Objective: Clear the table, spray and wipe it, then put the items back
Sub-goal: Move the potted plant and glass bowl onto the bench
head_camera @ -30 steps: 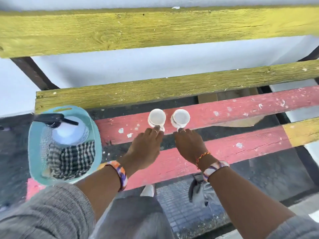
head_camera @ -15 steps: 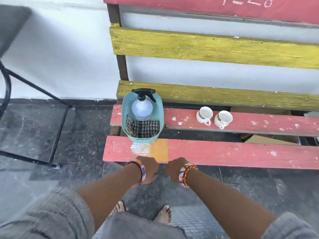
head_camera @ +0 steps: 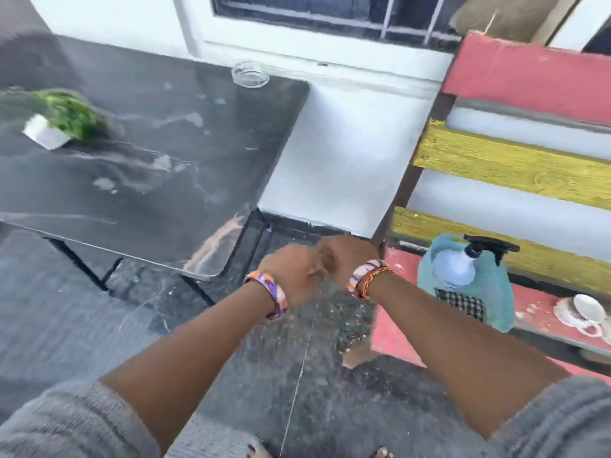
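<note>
A dark glass table [head_camera: 158, 180] with smeared marks fills the left of the view. On it stand a green plant in a white pot [head_camera: 59, 123] at the left and a clear glass ashtray [head_camera: 250, 73] at the far edge. On the painted bench [head_camera: 515, 166] to the right sits a teal basket [head_camera: 496, 302] with a spray bottle [head_camera: 454, 269] and a checked cloth [head_camera: 463, 304]; two white cups [head_camera: 587, 314] lie beside it. My left hand [head_camera: 292, 276] and right hand [head_camera: 347, 256] hang close together in mid-air between table and bench, loosely curled and holding nothing.
A white wall and a barred window [head_camera: 330, 11] run behind the table. Dark tiled floor [head_camera: 314, 358] lies below my arms, and my bare toes show at the bottom edge. The table's near corner is just left of my hands.
My hands let go of the two cups on the bench and drew back. The view swung left from the bench, and the glass table came into sight.
</note>
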A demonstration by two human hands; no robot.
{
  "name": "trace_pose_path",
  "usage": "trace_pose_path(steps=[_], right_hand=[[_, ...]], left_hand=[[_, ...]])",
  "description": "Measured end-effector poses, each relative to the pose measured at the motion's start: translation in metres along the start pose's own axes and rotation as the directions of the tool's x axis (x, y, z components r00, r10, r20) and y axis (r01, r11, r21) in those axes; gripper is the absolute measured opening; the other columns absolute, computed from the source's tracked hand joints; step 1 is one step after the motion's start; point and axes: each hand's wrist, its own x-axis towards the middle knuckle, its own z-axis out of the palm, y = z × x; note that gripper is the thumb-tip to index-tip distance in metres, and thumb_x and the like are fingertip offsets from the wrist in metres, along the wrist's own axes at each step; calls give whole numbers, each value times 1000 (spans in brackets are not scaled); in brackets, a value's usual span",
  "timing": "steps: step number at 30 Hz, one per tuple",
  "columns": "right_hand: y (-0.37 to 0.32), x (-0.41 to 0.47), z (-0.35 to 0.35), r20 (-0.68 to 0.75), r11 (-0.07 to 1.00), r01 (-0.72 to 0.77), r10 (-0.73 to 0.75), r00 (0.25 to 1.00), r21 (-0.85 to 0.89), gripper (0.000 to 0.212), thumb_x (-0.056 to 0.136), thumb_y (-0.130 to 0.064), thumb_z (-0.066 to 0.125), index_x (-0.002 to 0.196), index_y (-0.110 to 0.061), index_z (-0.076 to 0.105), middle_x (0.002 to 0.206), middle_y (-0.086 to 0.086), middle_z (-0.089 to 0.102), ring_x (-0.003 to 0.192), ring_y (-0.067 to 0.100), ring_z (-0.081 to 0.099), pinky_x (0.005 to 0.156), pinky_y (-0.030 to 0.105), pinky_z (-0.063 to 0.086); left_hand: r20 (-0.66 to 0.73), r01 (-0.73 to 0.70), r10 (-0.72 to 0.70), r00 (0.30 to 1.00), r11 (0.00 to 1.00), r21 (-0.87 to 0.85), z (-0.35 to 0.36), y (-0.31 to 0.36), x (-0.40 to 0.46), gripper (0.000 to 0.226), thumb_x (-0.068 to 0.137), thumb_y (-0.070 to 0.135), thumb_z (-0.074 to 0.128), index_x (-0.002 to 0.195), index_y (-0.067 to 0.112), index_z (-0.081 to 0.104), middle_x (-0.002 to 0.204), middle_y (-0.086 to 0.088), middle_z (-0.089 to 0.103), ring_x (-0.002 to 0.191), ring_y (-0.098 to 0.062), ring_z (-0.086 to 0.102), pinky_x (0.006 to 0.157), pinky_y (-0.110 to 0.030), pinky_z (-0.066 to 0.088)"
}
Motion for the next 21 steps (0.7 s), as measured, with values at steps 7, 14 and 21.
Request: trace_pose_path(steps=[7, 14, 21], right_hand=[[-109, 98, -38, -303, 976, 80, -14, 953, 205, 20, 87, -26, 49, 95, -25, 68, 100, 8, 70, 94, 34, 62, 72, 32, 47], [-172, 186, -46, -268, 956, 199, -138, 954, 216, 20, 86, -23, 51, 96, -25, 69, 98, 5, 72, 94, 30, 64, 72, 30, 47], [-223, 254, -48, -239, 922, 327, -276, 931, 207, 21, 87, -19, 49, 93, -20, 70, 92, 7, 72, 87, 31, 64, 65, 27, 43]], left_hand=[[-395, 54, -146, 907, 971, -235, -105, -112, 0, 13, 81, 12, 58, 89, 9, 69, 85, -10, 71, 79, -28, 64, 73, -25, 45], [-491, 176, -263, 830, 960, -218, -144, -196, 11, 16, 81, 11, 57, 94, 8, 66, 91, -10, 70, 80, -27, 61, 76, -27, 44], [-599, 393, -485, 637, 873, -288, -176, -279, 13, 36, 78, 12, 62, 114, 9, 59, 115, -17, 59, 103, -34, 57, 89, -39, 46]])
